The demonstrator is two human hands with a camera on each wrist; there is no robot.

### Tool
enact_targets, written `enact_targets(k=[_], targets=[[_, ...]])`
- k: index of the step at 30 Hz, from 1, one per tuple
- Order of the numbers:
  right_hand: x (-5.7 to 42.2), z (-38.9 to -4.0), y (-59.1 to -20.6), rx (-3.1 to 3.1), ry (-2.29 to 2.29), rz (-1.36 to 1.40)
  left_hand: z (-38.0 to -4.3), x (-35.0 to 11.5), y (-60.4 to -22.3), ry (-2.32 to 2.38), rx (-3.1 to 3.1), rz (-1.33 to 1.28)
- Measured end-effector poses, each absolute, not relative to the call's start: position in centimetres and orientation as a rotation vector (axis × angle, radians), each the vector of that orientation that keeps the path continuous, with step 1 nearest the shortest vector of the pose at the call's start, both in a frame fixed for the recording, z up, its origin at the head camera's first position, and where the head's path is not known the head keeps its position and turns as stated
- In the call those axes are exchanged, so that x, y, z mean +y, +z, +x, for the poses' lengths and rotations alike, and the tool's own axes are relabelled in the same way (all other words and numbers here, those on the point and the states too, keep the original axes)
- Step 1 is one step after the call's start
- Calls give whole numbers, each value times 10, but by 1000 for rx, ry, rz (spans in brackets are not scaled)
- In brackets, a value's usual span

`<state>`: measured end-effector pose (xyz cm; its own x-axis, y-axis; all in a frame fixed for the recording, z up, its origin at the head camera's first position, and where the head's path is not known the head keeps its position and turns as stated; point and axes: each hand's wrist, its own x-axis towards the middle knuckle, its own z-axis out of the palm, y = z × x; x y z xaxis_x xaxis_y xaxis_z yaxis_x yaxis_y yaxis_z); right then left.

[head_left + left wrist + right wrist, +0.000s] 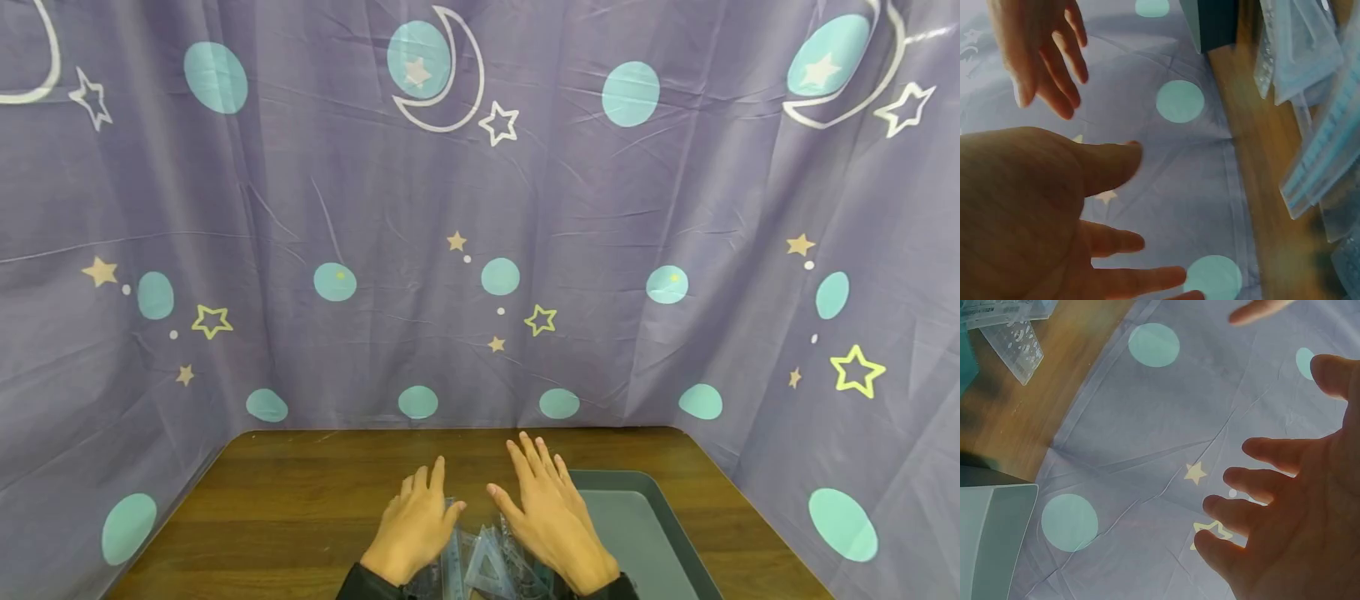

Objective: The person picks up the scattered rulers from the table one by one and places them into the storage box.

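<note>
My left hand (pixel 414 527) is held in the air over the wooden table, fingers extended and thumb out, holding nothing. To its right, my right hand (pixel 553 518) is also raised with spread fingers and holds nothing. Below and between them lies a pile of clear plastic drawing tools. In it are a clear set square (pixel 489 567) and a straight ruler (pixel 453 560), seen in the left wrist view as a bluish ruler (pixel 1319 150). A perforated clear stencil (pixel 1017 349) shows in the right wrist view. My hands and sleeves hide parts of the pile.
A grey-green rectangular tray (pixel 670 521) with a raised rim lies on the right side of the wooden table (pixel 300 508), partly behind my right hand. A purple curtain (pixel 420 350) with moons, stars and dots hangs around the table's back and sides.
</note>
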<state>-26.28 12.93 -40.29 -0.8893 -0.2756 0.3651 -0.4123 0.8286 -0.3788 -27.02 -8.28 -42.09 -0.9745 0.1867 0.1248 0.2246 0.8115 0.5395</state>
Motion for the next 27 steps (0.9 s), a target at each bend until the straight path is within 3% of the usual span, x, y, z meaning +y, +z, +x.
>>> enact_targets(k=[12,19,27], targets=[[130,-263,-400,-2728,693,514,-270,-92,-437,-769,-3079,2],[131,-264,-401,-2742,680,498,-337,-116,-537,-515,-3100,41],[132,-263,-397,-2734,716,524,-350,-122,-556,-492,-3017,-31]])
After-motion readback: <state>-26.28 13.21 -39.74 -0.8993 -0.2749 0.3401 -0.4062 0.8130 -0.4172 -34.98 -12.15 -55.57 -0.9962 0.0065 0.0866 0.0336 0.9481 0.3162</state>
